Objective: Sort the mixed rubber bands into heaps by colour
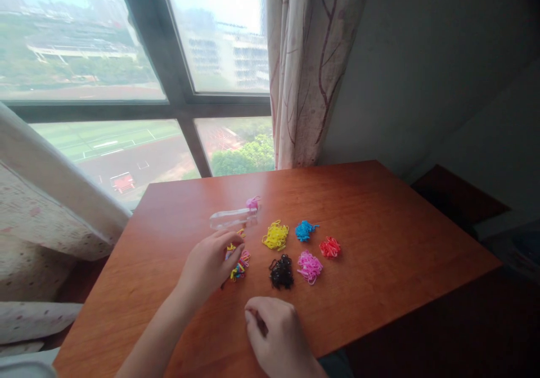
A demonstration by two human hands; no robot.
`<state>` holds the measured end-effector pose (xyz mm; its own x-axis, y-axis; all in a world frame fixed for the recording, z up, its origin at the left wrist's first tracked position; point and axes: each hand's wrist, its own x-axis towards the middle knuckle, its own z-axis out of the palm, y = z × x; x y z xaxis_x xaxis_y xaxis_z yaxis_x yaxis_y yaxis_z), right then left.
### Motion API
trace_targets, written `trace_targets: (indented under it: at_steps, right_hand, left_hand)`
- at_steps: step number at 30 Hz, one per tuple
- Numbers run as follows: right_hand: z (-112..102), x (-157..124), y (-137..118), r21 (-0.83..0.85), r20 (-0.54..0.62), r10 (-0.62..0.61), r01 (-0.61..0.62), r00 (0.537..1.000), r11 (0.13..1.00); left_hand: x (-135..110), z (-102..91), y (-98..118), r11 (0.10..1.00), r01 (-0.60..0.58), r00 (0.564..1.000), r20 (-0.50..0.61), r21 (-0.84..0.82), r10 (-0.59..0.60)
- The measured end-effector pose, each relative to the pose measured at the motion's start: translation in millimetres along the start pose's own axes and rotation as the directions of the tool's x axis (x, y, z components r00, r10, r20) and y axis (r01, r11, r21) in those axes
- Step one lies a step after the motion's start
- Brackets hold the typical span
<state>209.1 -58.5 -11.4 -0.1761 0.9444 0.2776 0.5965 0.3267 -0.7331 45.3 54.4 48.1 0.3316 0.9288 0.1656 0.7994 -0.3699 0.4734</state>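
My left hand (213, 259) is over a mixed pile of coloured rubber bands (239, 270), partly covering it. Its thumb and forefinger come together at the tips, and anything between them is too small to make out. Close to the table's front edge, my right hand (276, 333) is curled with thumb and forefinger closed; whatever lies inside is hidden. Sorted by colour, small heaps of rubber bands lie to the right of the mixed pile: yellow (276, 235), blue (304, 230), black (281, 271), pink (310, 267) and red (330, 247).
Behind my left hand, a clear plastic bag or wrapper (230, 218) lies on the brown table (405, 254), with a pink piece (253, 202) at its end. A window (177, 108) and curtains (299, 68) stand beyond the far edge.
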Motion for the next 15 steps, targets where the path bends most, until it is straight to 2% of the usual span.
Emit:
trace_targets:
  at_steps: [3,7,10,15]
  right_hand:
    - [2.1,1.9,0.1,-0.047,0.007,0.013,-0.013,1.0,0.999]
    - [3.6,7.3,0.7,-0.086,0.004,0.035,-0.035,0.999,0.996]
    - [4.1,16.0,0.6,-0.152,-0.006,0.04,-0.041,0.999,0.988]
    - [5.9,35.2,-4.4,-0.275,0.004,0.054,-0.051,0.999,0.96]
  left_hand:
    - [-29.5,4.3,-7.6,0.995,0.041,0.995,-0.085,-0.086,-0.048]
    - [-58.8,17.5,-14.2,0.972,0.03,0.984,-0.162,-0.233,-0.07]
    - [-67.1,24.2,-16.7,0.957,0.025,0.979,-0.189,-0.288,-0.082]
    - [-65.9,25.4,-17.9,0.943,0.04,0.973,-0.201,-0.33,-0.111]
